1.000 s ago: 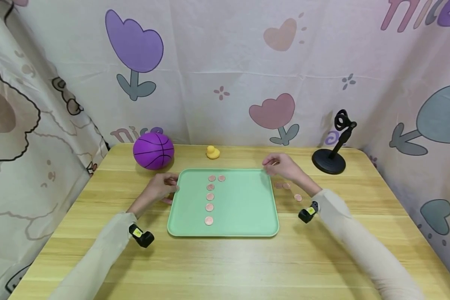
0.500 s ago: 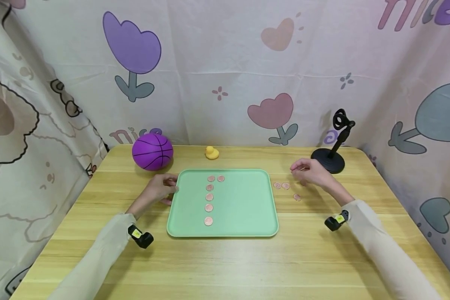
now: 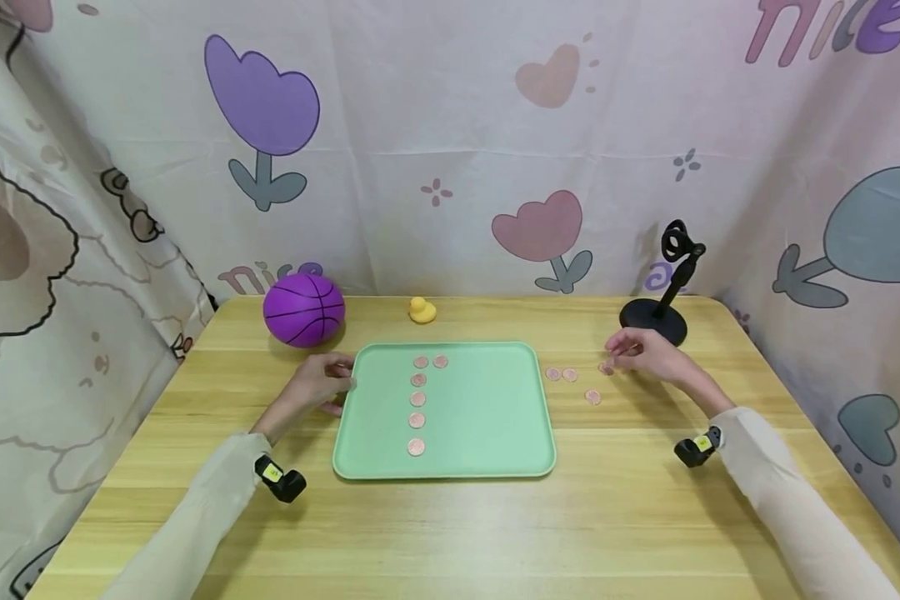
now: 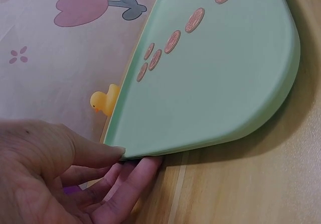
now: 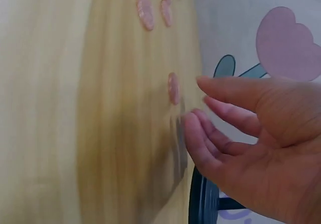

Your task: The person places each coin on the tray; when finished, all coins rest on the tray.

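A mint-green tray (image 3: 540, 417) lies mid-table with several copper coins (image 3: 417, 398) in a column on its left half. My left hand (image 3: 341, 382) holds the tray's left rim. The left wrist view shows the thumb on the tray (image 4: 241, 98) rim and the fingers (image 4: 135, 174) under its edge. Several more coins (image 3: 569, 375) lie on the wood right of the tray. My right hand (image 3: 618, 354) hovers with relaxed fingers just beside the farthest coin (image 3: 606, 367). In the right wrist view that coin (image 5: 173, 88) lies just beyond the right hand (image 5: 198, 98), which holds nothing.
A purple ball (image 3: 303, 310) sits at the back left and a small yellow duck (image 3: 422, 310) behind the tray. A black stand (image 3: 656, 321) rises just behind my right hand. Printed curtains close in the table on three sides.
My right hand has moved right, from the tray's far right corner to the loose coins on the table. The left hand has kept its hold on the tray.
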`<state>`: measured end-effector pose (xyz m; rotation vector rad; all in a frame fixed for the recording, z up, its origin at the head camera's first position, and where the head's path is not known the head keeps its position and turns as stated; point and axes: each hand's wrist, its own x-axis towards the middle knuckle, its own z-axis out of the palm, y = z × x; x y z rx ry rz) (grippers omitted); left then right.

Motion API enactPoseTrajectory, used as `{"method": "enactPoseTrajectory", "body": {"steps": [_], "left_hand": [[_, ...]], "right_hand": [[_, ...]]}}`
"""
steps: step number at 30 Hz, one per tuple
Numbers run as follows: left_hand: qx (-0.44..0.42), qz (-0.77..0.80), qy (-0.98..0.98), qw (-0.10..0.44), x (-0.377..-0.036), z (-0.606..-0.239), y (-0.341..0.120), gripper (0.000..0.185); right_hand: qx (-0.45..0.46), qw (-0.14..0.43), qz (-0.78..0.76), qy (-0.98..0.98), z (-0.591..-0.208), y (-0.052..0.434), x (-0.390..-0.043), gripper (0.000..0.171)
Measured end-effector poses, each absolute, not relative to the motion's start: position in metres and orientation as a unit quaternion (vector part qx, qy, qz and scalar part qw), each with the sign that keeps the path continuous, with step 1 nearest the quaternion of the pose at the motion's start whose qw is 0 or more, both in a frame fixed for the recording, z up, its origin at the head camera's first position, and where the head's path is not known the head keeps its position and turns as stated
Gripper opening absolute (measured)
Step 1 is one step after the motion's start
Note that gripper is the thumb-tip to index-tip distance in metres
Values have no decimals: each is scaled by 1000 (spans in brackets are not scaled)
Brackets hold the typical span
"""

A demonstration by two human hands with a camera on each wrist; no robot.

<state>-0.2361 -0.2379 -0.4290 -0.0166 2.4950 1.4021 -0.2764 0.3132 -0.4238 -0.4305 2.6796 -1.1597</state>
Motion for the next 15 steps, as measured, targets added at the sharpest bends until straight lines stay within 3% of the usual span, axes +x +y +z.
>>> {"method": "enactPoseTrajectory", "body": {"steps": [5,15], "left_hand": [[-8,485,864,138,-236,-429,-239,47],[-11,486,862,143,-237,-427,-238,49]], "right_hand": [[-147,118,-385,903,-428,312,-272,28],[-165,60,-352,919,-440,309,-271,18]]}}
